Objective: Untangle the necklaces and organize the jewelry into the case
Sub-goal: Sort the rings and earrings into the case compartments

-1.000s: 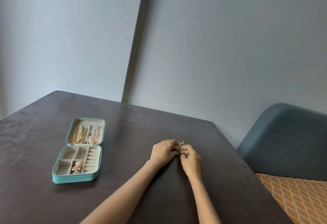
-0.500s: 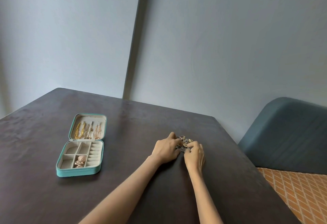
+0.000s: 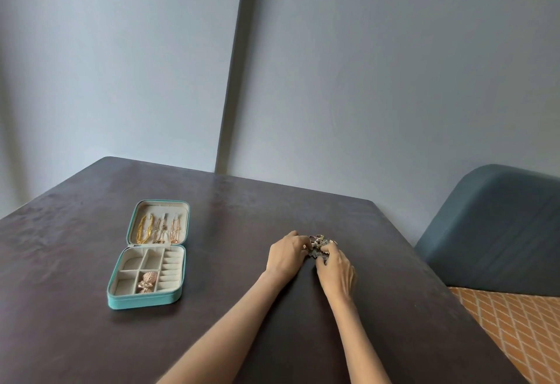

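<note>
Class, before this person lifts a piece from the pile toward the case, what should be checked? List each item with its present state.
1. Case lies open on the table: ok.
2. Empty compartments free in its lower half: ok.
3. Necklaces hang in the lid: ok.
4. Both hands on the jewelry pile, left hand, right hand: ok.
5. Grip on one single piece: cannot tell.
6. Pile untangled: cannot tell.

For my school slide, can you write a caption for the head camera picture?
Both hands work a jewelry pile on the table, right of the open case.
</note>
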A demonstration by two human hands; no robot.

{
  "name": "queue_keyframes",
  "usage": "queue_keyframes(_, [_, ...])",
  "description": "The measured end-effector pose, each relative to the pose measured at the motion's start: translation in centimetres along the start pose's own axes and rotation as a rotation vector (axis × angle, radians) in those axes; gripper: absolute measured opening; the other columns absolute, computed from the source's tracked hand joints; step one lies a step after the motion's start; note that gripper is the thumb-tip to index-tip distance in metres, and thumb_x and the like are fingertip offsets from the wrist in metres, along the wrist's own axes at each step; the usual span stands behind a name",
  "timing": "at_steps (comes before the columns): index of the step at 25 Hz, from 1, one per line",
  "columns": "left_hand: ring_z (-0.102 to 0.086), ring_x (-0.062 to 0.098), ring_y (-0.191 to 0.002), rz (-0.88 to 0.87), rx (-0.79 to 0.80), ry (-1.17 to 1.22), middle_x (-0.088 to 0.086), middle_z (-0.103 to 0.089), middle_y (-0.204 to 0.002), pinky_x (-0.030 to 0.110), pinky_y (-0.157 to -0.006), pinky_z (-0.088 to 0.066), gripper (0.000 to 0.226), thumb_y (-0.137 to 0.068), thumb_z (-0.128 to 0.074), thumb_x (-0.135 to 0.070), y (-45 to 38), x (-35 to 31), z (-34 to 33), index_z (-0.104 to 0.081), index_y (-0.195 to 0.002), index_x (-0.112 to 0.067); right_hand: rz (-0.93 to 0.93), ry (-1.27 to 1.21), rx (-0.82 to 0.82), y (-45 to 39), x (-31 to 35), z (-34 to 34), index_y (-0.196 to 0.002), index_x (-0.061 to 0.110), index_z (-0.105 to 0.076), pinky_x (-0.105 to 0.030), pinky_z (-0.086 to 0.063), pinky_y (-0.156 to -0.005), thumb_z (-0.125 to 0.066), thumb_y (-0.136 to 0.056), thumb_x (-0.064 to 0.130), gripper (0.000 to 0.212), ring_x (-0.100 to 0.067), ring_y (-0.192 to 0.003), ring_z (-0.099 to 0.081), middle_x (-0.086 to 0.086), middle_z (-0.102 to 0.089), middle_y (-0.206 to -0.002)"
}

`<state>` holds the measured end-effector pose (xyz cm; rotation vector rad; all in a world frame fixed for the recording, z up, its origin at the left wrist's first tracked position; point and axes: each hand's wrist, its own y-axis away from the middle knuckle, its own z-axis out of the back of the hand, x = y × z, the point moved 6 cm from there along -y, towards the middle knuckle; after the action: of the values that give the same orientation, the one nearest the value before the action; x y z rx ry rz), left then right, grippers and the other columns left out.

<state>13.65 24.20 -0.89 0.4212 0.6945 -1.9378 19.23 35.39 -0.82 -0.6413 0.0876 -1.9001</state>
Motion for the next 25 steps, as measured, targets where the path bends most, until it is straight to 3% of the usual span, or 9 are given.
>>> queue_keyframes(7, [-0.058, 0.019, -0.102, 0.042, -0.046, 0.154, -0.002, -0.063, -0.106, 0.027, -0.078, -0.042, 0.019, -0.085, -0.056, -0.014, 0.1, 0.8, 0.4, -0.071, -0.096, -0.02, 0.035, 0.0, 0.032, 0.5, 0.6, 0.5, -0.119, 0.03, -0.058, -0.033, -0.046, -0.08, -0.052, -0.091, 0.028, 0.029, -0.028, -0.108, -0.059, -0.002, -0.066, -0.115])
queue_keyframes(12, [-0.062, 0.012, -0.079, 0.097, -0.046, 0.364, -0.008, -0.069, -0.09, 0.028, -0.074, -0.046, 0.007, -0.084, -0.06, -0.016, 0.2, 1.3, 0.6, -0.063, -0.081, -0.021, 0.131, -0.136, 0.057, 1.0, 1.3, 0.7, -0.112, 0.029, -0.059, -0.032, -0.044, -0.075, -0.057, -0.085, 0.025, 0.027, -0.02, -0.097, -0.059, 0.007, -0.058, -0.092])
queue_keyframes(16, [-0.054, -0.004, -0.053, 0.037, -0.016, 0.616, -0.004, -0.065, -0.079, 0.015, -0.05, -0.043, 0.016, -0.082, -0.063, -0.002, 0.1, 1.6, 0.7, -0.061, -0.083, -0.018, 0.128, -0.154, 0.039, 1.1, 1.3, 0.9, -0.086, 0.024, -0.06, -0.028, -0.035, -0.063, -0.062, -0.084, 0.031, 0.008, -0.02, -0.087, -0.057, 0.01, -0.05, -0.079])
queue_keyframes(18, [-0.053, -0.001, -0.05, 0.014, 0.021, 0.71, 0.002, -0.064, -0.083, 0.015, -0.041, -0.042, 0.024, -0.081, -0.061, 0.005, 0.3, 1.6, 0.7, -0.06, -0.086, -0.019, 0.104, -0.199, 0.017, 1.0, 1.1, 1.0, -0.074, 0.024, -0.055, -0.028, -0.034, -0.061, -0.065, -0.082, 0.03, 0.015, -0.021, -0.083, -0.057, 0.009, -0.051, -0.076])
queue_keyframes(25, [-0.053, 0.001, -0.045, 0.081, -0.025, 0.744, 0.002, -0.064, -0.067, 0.018, -0.043, -0.045, 0.007, -0.083, -0.067, -0.007, 0.5, 1.6, 0.8, -0.063, -0.078, -0.01, 0.178, -0.252, -0.084, 1.2, 1.9, 1.3, -0.074, 0.01, -0.052, -0.033, -0.037, -0.061, -0.066, -0.079, 0.015, 0.015, -0.031, -0.082, -0.06, -0.002, -0.063, -0.085])
